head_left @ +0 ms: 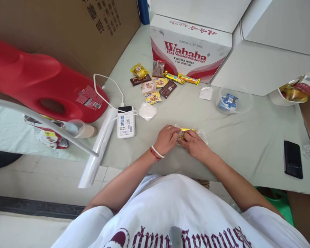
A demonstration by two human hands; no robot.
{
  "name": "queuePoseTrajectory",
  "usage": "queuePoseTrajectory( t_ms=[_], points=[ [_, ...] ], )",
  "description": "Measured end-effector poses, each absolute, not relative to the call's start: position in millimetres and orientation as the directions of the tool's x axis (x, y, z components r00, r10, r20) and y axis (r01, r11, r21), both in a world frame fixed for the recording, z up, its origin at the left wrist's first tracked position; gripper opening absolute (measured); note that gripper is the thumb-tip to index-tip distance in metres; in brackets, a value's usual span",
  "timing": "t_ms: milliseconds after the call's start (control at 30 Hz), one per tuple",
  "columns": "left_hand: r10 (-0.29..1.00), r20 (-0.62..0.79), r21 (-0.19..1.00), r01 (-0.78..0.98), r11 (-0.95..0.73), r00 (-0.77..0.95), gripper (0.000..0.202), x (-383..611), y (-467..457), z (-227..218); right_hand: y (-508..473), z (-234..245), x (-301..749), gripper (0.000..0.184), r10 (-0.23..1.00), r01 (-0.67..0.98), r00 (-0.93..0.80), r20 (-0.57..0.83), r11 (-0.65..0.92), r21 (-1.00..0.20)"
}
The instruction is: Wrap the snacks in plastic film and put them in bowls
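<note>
At the near part of the table, my left hand (166,138) and my right hand (195,144) meet with fingers bent and pinched together. Between them is a small yellow snack packet (188,130), largely covered by my fingers. Thin clear plastic (203,136) sticks out around the packet, past my right hand; whether it is a bag or loose film I cannot tell. Beyond my left hand lies a crumpled clear plastic wrap (147,111). A second folded plastic piece (206,93) rests near the water carton.
Several wrapped snacks (159,82) lie before the Wahaha carton (188,51). A clear round tub (235,110) holds blue packets. A white power bank (126,129) with a cable, a film roll (98,148) and a red jug (49,82) stand left. A black phone (293,159) lies right.
</note>
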State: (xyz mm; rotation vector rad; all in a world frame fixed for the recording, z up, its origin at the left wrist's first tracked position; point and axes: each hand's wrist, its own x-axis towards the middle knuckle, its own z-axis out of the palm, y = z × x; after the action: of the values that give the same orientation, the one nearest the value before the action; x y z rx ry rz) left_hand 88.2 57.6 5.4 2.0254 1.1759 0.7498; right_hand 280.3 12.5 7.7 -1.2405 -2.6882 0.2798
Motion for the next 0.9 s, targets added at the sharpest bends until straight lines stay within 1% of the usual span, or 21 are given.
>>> queuePoseTrajectory(
  t_ms=[67, 133, 200, 267, 300, 333, 367, 433, 500, 567, 633, 700, 767, 833, 867, 900],
  points=[
    [0.901, 0.149, 0.761, 0.535, -0.368, 0.408, 0.04, 88.9, 57.1, -2.3, 13.0, 4.3, 282.1, 0.037, 0.764, 0.707, -0.629, 0.143, 0.639, -0.304],
    [0.914, 0.18, 0.713, 0.592, -0.376, 0.363, 0.039, 92.1, 53.5, -7.4, 12.4, 4.8, 282.9, 0.037, 0.797, 0.695, -0.57, 0.202, 0.598, -0.399],
    [0.941, 0.223, 0.66, 0.671, -0.338, 0.255, 0.041, 97.4, 48.3, -10.0, 11.1, 8.4, 283.0, 0.039, 0.877, 0.712, -0.432, 0.211, 0.475, -0.517],
    [0.969, 0.227, 0.635, 0.739, -0.224, 0.099, 0.062, 102.4, 44.4, -10.9, 10.4, 12.2, 284.2, 0.041, 0.958, 0.753, -0.22, 0.182, 0.285, -0.593],
    [0.978, 0.206, 0.628, 0.761, -0.163, 0.039, 0.069, 104.1, 43.6, -10.9, 10.6, 13.2, 285.9, 0.042, 0.979, 0.782, -0.108, 0.174, 0.192, -0.592],
    [0.984, 0.176, 0.62, 0.776, -0.115, 0.005, 0.069, 105.2, 43.6, -10.7, 11.2, 13.0, 288.6, 0.042, 0.984, 0.816, -0.007, 0.179, 0.109, -0.568],
    [0.989, 0.145, 0.613, 0.785, -0.088, -0.003, 0.063, 105.6, 44.4, -10.6, 12.0, 11.9, 292.5, 0.042, 0.978, 0.847, 0.075, 0.193, 0.04, -0.53],
    [0.994, 0.109, 0.608, 0.79, -0.08, 0.017, 0.043, 105.0, 47.4, -10.6, 13.8, 7.6, 303.5, 0.04, 0.962, 0.885, 0.169, 0.214, -0.053, -0.463],
    [0.993, 0.11, 0.62, 0.779, -0.099, 0.039, 0.03, 103.2, 50.5, -11.3, 14.6, 4.3, 317.0, 0.034, 0.966, 0.882, 0.182, 0.182, -0.079, -0.465],
    [0.99, 0.132, 0.642, 0.756, -0.125, 0.052, 0.029, 101.3, 51.6, -12.4, 13.6, 6.1, 328.8, 0.025, 0.988, 0.86, 0.117, 0.105, -0.048, -0.508],
    [0.985, 0.149, 0.679, 0.716, -0.163, 0.083, 0.029, 101.3, 49.7, -13.3, 10.5, 14.4, 333.7, 0.022, 0.997, 0.844, 0.072, 0.011, -0.055, -0.533],
    [0.982, 0.161, 0.725, 0.663, -0.188, 0.102, 0.026, 105.3, 44.8, -13.1, 6.0, 26.1, 327.8, 0.021, 0.994, 0.855, 0.106, -0.037, -0.11, -0.508],
    [0.98, 0.184, 0.749, 0.635, -0.19, 0.076, 0.022, 113.4, 38.1, -10.9, 1.5, 35.0, 311.4, 0.025, 0.988, 0.878, 0.153, -0.004, -0.138, -0.459],
    [0.971, 0.233, 0.733, 0.648, -0.207, 0.047, 0.017, 123.4, 31.7, -7.2, -1.4, 36.2, 289.6, 0.029, 0.99, 0.887, 0.135, 0.048, -0.1, -0.451],
    [0.964, 0.259, 0.714, 0.662, -0.228, 0.052, 0.013, 127.7, 29.2, -5.1, -2.0, 33.5, 279.0, 0.031, 0.991, 0.874, 0.114, 0.064, -0.07, -0.481],
    [0.958, 0.279, 0.694, 0.675, -0.251, 0.069, 0.009, 131.1, 27.2, -3.1, -2.2, 29.2, 269.8, 0.032, 0.993, 0.842, 0.096, 0.072, -0.043, -0.538]
  ],
)
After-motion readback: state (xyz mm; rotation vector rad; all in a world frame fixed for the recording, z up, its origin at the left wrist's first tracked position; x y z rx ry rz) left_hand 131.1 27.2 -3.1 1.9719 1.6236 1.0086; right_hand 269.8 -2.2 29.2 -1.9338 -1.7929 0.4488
